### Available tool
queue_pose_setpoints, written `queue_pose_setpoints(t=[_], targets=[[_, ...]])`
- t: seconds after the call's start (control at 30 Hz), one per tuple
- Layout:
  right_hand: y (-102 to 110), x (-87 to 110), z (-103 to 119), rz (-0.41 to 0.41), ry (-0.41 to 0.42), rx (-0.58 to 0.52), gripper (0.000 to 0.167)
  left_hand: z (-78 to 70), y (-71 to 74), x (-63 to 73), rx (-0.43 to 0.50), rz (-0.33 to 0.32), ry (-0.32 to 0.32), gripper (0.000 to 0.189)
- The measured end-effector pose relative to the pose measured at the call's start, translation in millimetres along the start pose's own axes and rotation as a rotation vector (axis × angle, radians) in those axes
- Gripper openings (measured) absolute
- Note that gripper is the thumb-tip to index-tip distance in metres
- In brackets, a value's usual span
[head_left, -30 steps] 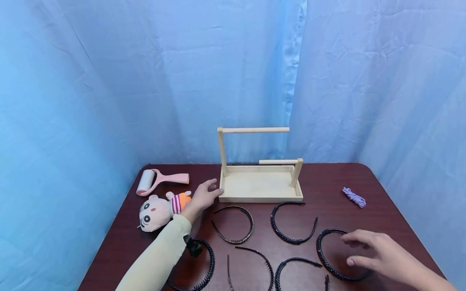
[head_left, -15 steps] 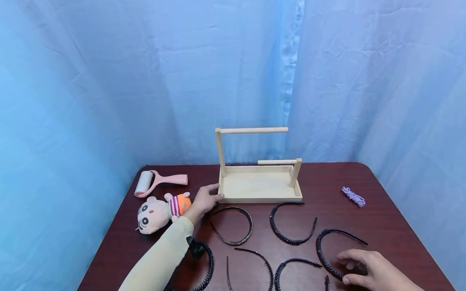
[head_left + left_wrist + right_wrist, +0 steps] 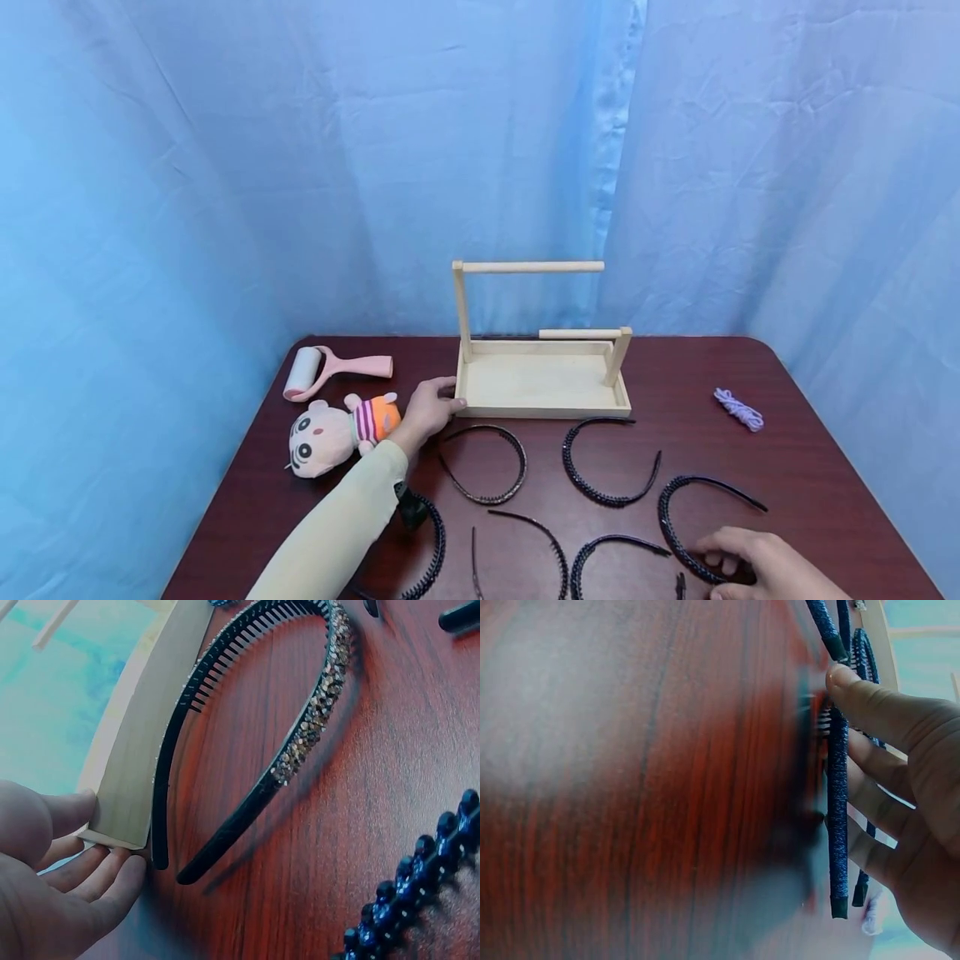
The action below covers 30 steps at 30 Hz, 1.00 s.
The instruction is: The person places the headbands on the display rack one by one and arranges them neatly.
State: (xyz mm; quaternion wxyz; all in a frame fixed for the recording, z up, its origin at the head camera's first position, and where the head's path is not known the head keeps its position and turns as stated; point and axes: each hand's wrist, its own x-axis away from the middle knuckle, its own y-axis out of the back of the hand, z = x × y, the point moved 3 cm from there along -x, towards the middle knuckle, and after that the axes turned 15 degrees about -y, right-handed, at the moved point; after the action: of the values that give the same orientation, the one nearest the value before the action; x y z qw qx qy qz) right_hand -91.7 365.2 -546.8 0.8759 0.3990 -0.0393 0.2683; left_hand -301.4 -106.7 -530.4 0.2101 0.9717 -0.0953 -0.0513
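A light wooden tray stand [image 3: 543, 412] with two horizontal bars stands at the back of the table. My left hand [image 3: 431, 408] holds its left front corner, thumb over the wall and fingers against the end, as the left wrist view also shows. Beside that corner lies a headband with gold sparkles [image 3: 311, 720], teeth along its inside. At the front right, my right hand [image 3: 761, 560] grips the near arm of a black headband [image 3: 666, 521]. In the right wrist view, the thumb is on one side of this dark glittery headband [image 3: 838, 825] and the fingers are behind it.
Several more dark headbands lie about, including one at the centre right [image 3: 570, 471] and one at the front [image 3: 576, 567]. A plush doll [image 3: 322, 442] and a pink lint roller [image 3: 360, 366] lie left. Purple cord [image 3: 738, 410] lies right; blue curtains [image 3: 375, 167] hang behind.
My left hand has come up against the tray's corner and taken hold of it. My right hand has moved toward me, down to the near arm of the right-hand headband, closing on it.
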Motion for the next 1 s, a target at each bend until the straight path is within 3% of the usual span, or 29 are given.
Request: queue_pose_setpoints(t=[0.13, 0.67, 0.87, 1.0], targets=[[-3.5, -0.6, 0.1, -0.028, 0.049, 0.051, 0.034, -1.6, 0.6, 0.4, -0.036, -0.005, -0.007, 0.053], [-4.9, 0.8, 4.9, -0.056, 0.032, 0.134, 0.024, -5.5, 0.7, 1.7, -0.087, 0.005, -0.043, 0.05], [3.8, 7.2, 15.3, -0.193, 0.005, 0.202, 0.019, -4.3, 1.9, -2.1, -0.116, 0.005, -0.032, 0.047], [12.5, 11.4, 26.4, -0.282, -0.076, 0.187, 0.016, -5.4, 3.5, -3.3, -0.137, 0.008, -0.011, 0.047]])
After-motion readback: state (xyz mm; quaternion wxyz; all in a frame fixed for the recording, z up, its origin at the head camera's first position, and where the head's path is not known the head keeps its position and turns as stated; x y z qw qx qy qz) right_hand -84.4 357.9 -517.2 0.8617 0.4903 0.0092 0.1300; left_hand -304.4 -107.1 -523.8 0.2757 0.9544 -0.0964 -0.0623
